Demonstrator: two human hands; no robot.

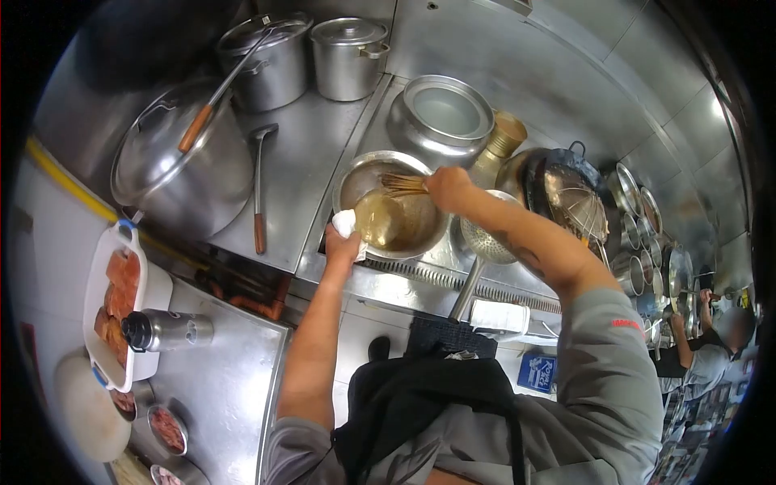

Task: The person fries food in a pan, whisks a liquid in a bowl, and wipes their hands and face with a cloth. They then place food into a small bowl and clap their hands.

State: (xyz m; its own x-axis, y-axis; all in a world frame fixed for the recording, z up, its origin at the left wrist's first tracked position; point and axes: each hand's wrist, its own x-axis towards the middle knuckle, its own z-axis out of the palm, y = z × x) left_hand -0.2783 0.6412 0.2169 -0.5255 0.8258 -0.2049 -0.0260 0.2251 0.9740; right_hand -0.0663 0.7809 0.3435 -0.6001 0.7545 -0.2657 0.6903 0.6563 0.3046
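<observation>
The wok [364,179] sat tilted on the burner well of the steel range, directly ahead of the person, with a shallow pool of brownish liquid gathered in its lower side.

The left hand [339,245] was closed on the near rim through a folded white cloth [347,222]. The cloth lay between palm and metal, in my judgement as a guard against heat, and the grip kept the pan steady and angled.

The right hand [449,187] was closed around the bound end of a bamboo brush [402,185]. Its bristles pointed into the bowl of the wok, at or just above the liquid; contact could not be confirmed.

A perforated ladle [489,238] rested just beside the wok on the right, bowl up and handle trailing towards the person, within easy reach. A wide-mouthed metal water pot [440,117] stood behind the wok.

A second wok [566,194] carrying a wire skimmer [588,212] occupied the next station to the right.

To the left, a large lid [162,153] covered a pot, and a wooden-handled ladle [259,186] lay flat near it.

On the table [226,380] at lower left stood a white tray of meat [117,299] and a metal bottle [166,330] lying on its side.

A co-worker [711,347] stood well apart at far right.
</observation>
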